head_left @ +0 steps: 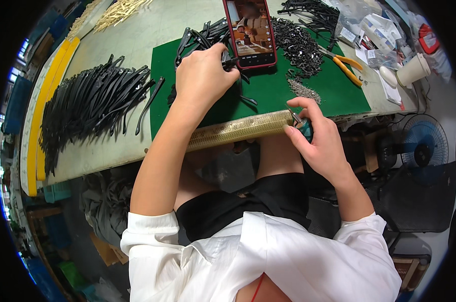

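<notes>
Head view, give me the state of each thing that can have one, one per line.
Phone: screen lit, lying flat on the green mat.
Orange-handled pliers: lying unused, handles apart.
Fan: too blurred to tell.
Left hand: fingers closed on a black piece.
Right hand: gripping a teal-handled tool.

One phone (250,31), one green mat (268,90), one pair of orange-handled pliers (346,64) and one paper cup (412,70) sit on the worktop (132,43). One fan (423,142) stands beyond its right edge. The black strips (87,103) are too many to count.
</notes>
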A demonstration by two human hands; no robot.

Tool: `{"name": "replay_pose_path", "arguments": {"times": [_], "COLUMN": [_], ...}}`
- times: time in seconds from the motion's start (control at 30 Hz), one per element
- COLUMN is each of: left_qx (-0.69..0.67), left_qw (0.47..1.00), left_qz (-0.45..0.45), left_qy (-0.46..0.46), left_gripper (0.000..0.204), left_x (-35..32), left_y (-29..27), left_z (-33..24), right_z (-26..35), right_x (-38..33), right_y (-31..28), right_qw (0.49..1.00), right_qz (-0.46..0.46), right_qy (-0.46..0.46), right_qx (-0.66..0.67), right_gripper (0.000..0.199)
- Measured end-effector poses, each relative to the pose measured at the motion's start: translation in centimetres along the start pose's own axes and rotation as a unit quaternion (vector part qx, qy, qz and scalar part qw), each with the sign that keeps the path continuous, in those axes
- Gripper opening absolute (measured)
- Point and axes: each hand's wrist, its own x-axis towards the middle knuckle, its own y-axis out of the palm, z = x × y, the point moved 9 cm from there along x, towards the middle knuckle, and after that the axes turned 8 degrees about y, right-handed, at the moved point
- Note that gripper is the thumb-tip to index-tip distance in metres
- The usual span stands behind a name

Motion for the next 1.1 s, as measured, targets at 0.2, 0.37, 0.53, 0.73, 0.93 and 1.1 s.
{"name": "replay_pose_path", "arguments": {"times": [0.2,0.37,0.53,0.73,0.93,1.1], "left_qx": [-0.043,-0.063,0.073,0.147,0.027,-0.002], "left_qw": [0.991,0.979,0.997,0.986,0.997,0.995], "left_qz": [0.125,0.195,0.023,-0.002,0.076,0.091], "left_qy": [0.016,-0.013,0.017,0.081,0.003,-0.031], "left_gripper": [0.036,0.035,0.035,0.016,0.041,0.035], "left_x": [-0.9,-2.5,-1.3,-0.3,-1.5,-1.9], "left_y": [-0.1,-0.7,-2.2,-1.3,-2.7,-4.4], "left_z": [0.9,2.3,1.6,-0.1,2.6,3.9], "right_z": [0.3,0.1,0.1,-0.1,-2.4,-2.4], "right_x": [0.1,0.1,0.7,1.1,1.6,1.9], "right_y": [0.0,-0.5,-1.1,-3.1,-5.0,-5.1], "right_qw": [1.0,1.0,0.999,0.999,0.996,0.992], "right_qz": [0.003,-0.011,-0.028,-0.051,-0.037,0.0], "right_qy": [-0.003,-0.009,-0.014,0.005,0.035,0.074], "right_qx": [-0.009,-0.013,-0.013,-0.002,-0.074,-0.1], "right_gripper": [0.038,0.035,0.034,0.033,0.032,0.033]}}
